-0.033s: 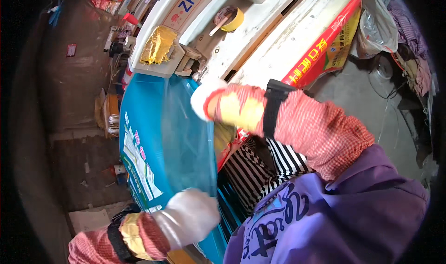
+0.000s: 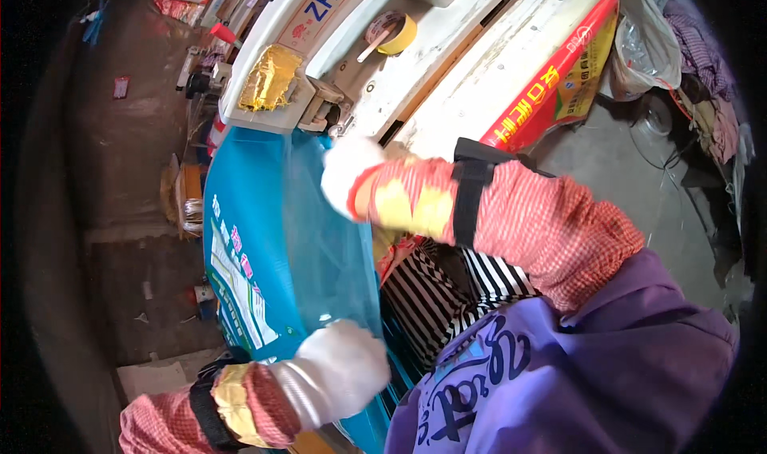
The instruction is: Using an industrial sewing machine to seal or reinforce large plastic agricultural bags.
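Note:
A glossy blue printed sack [image 2: 248, 182], with a see-through strip along its right side, hangs from under the sewing machine's head [image 2: 272, 86]. My left hand [image 2: 347, 370], in a white glove, is closed in a rounded fist at the sack's lower right edge; its fingertips are hidden. Higher up, my right hand [image 2: 351, 174], gloved in white too, is bunched at the same edge, just below the metal presser foot [image 2: 323, 106]. Motion blurs it a little and its fingers face away. Between the two hands the edge runs fairly straight.
A yellow tape roll [image 2: 399, 34] with a stick in it lies on the worn white machine bed [image 2: 455, 50]. Along the bed's near side runs a red and yellow printed sack [image 2: 551, 90]. A white bag [image 2: 647, 46] and cloth stand at the far right.
My left hand has shifted slightly right, with the sack's edge moving the same way. My right hand has moved slightly left, closer to the presser foot.

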Demonstrator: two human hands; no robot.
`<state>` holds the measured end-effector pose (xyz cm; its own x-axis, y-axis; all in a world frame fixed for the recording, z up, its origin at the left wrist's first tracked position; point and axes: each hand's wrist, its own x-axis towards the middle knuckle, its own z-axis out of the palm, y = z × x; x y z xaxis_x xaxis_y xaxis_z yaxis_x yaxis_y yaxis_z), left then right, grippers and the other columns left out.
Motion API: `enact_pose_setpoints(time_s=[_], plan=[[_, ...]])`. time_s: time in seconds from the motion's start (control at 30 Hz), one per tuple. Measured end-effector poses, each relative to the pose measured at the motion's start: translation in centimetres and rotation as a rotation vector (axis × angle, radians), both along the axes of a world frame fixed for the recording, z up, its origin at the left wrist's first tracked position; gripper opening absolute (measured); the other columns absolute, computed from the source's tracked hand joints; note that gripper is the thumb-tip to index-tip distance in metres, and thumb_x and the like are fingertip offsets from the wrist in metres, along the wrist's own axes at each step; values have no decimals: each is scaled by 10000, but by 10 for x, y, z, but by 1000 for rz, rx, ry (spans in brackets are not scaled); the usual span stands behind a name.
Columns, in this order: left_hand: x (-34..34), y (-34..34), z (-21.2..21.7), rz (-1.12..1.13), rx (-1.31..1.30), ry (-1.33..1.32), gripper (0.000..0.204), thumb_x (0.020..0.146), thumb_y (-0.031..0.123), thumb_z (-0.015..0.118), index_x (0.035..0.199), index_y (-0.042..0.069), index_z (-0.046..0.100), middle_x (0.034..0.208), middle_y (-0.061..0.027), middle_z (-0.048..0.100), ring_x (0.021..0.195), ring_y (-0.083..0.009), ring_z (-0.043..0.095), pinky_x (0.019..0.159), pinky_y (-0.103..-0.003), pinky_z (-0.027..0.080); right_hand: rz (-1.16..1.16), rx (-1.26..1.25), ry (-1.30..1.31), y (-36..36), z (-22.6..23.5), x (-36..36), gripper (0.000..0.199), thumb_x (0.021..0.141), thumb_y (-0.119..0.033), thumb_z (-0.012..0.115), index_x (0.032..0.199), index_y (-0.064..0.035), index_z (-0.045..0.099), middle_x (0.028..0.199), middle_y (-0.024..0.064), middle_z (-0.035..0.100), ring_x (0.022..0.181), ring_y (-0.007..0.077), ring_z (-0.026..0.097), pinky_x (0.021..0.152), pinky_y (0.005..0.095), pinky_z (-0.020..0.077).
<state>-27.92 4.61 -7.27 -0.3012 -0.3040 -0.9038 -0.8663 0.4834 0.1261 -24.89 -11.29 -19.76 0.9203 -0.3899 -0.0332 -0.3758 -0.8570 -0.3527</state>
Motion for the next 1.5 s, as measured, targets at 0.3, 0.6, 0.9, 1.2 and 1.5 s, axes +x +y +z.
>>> enact_pose_setpoints(time_s=[0.3, 0.6, 0.9, 1.2, 1.5], plan=[[4, 1, -31, 120, -189, 325, 83, 697, 174, 575, 664, 101, 551, 736, -56, 525, 677, -244, 569, 564, -332, 475, 858, 72, 79, 86, -44, -35, 177, 684, -199, 595, 807, -104, 679, 815, 132, 661, 725, 324, 641, 602, 412, 497], [16, 14, -34, 225, -394, 334, 88, 735, 156, 563, 726, 72, 536, 763, -69, 529, 667, -266, 580, 566, -370, 480, -300, 466, -139, 3, 0, -31, 530, 762, -396, 597, 1032, 58, 555, 906, 221, 634, 837, 309, 642, 728, 395, 508], [-9, 4, -43, 8, -402, 261, 72, 681, 143, 543, 667, 73, 539, 630, -74, 537, 539, -238, 585, 484, -361, 478, -491, 175, -155, 37, -39, 11, 257, 857, -143, 470, 1018, -2, 612, 965, 144, 624, 855, 251, 628, 633, 423, 517], [18, -90, -1, -46, -18, -506, 445, 748, 493, 575, 684, 62, 669, 603, -95, 597, 621, -282, 617, 578, -377, 478, -430, -31, -216, 27, -91, 53, 252, 773, -159, 539, 930, 17, 628, 762, 110, 650, 740, 245, 643, 576, 382, 510], [37, -1, 8, 176, -165, -517, 96, 676, 198, 608, 645, 143, 680, 574, -54, 587, 643, -264, 610, 565, -352, 460, -421, -92, -245, 36, -65, 26, 306, 791, -173, 541, 1032, 8, 598, 776, 93, 643, 708, 214, 632, 589, 330, 498]])
